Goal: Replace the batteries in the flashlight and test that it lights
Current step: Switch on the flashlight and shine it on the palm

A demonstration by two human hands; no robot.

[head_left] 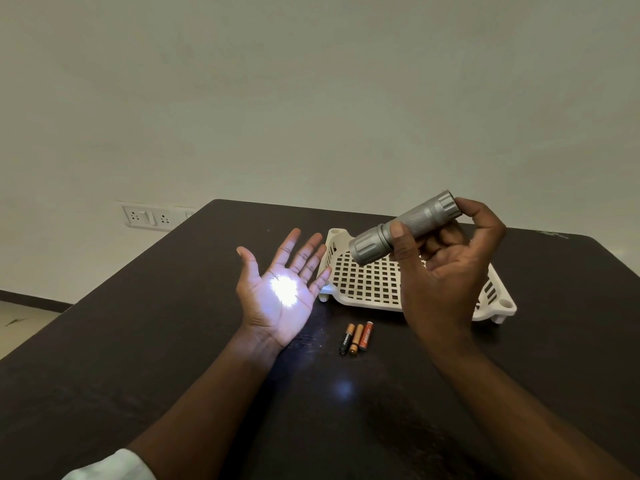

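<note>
Silver knurled flashlight point(403, 227), lit, held tilted above the worktop point(173, 341), head lower left. Three small batteries point(355, 338) side by side (touching) on the worktop below.

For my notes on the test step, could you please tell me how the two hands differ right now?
The left hand is spread flat, palm up, holding nothing; the right hand curls its grip round the silver flashlight. The left hand's palm carries a bright spot of light; the right hand is unlit. The left hand is lower and beside the white basket; the right hand is raised over it. Both are bare, above the dark table.
</note>
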